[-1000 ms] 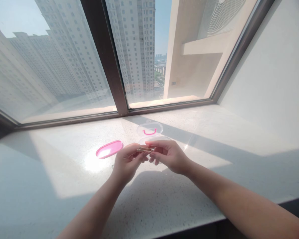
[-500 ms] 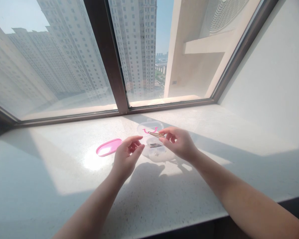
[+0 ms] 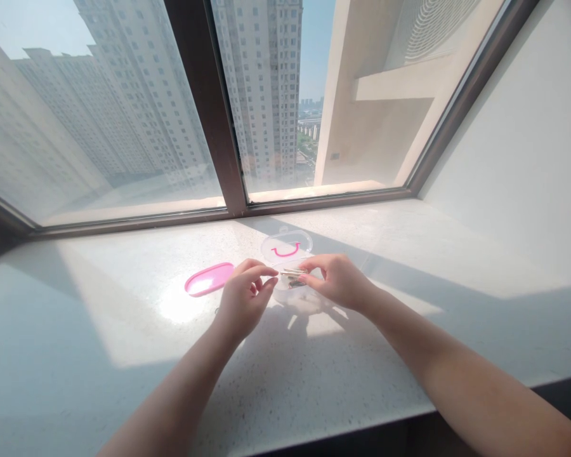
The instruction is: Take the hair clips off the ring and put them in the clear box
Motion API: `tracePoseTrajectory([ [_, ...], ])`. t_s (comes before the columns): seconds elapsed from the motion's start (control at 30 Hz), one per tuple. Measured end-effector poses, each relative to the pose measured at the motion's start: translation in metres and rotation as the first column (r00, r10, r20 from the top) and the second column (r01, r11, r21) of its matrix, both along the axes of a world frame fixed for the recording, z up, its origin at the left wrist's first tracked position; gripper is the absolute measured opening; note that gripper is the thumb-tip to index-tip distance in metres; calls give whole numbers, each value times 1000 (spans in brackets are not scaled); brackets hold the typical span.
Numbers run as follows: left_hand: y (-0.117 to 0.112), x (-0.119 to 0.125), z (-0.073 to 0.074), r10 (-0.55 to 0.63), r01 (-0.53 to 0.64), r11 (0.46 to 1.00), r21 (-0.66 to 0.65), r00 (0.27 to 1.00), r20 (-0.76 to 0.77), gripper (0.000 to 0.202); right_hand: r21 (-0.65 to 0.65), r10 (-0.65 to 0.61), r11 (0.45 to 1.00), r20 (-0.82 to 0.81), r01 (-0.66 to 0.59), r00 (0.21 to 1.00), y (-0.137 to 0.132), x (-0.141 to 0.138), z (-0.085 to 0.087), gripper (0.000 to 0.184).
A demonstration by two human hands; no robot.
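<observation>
A small clear plastic box (image 3: pixel 295 297) lies open on the white windowsill (image 3: pixel 314 374), its clear lid (image 3: pixel 286 245) with a pink curved mark tipped back behind it. My right hand (image 3: pixel 335 280) pinches a thin gold metal clip (image 3: pixel 291 272) just above the box. My left hand (image 3: pixel 244 303) meets the clip's other end with thumb and forefinger pinched. Small dark metal pieces (image 3: pixel 295 284) show inside the box under the clip.
A pink oval lid (image 3: pixel 209 279) lies on the sill to the left of my hands. The dark window frame (image 3: pixel 209 127) and glass stand behind. A white wall (image 3: pixel 528 158) closes off the right. The sill's front edge runs at the lower right.
My right hand carried the gold clip away toward the lid, then brought it back down over the box. My left hand opened, then pinched onto the clip again.
</observation>
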State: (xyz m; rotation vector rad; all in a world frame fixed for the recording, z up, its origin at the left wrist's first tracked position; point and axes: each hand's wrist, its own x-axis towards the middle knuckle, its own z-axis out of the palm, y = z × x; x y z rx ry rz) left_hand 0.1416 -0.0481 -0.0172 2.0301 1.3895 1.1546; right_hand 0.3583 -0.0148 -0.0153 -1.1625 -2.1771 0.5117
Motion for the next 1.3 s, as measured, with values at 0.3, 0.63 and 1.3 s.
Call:
tracePoseTrajectory([
  [0.3, 4, 2, -14, -63, 60, 998, -33, 993, -103, 12, -5, 118, 993, 64, -118, 991, -2, 4, 5, 18],
  [0.63, 3, 2, -11, -74, 71, 997, -29, 989, -127, 13, 2, 121, 993, 105, -122, 987, 0, 3, 3, 20],
  [1.3, 10, -41, 26, 53, -76, 983, -166, 988, -143, 25, 132, -42, 990, -55, 49, 998, 0, 6, 5, 21],
])
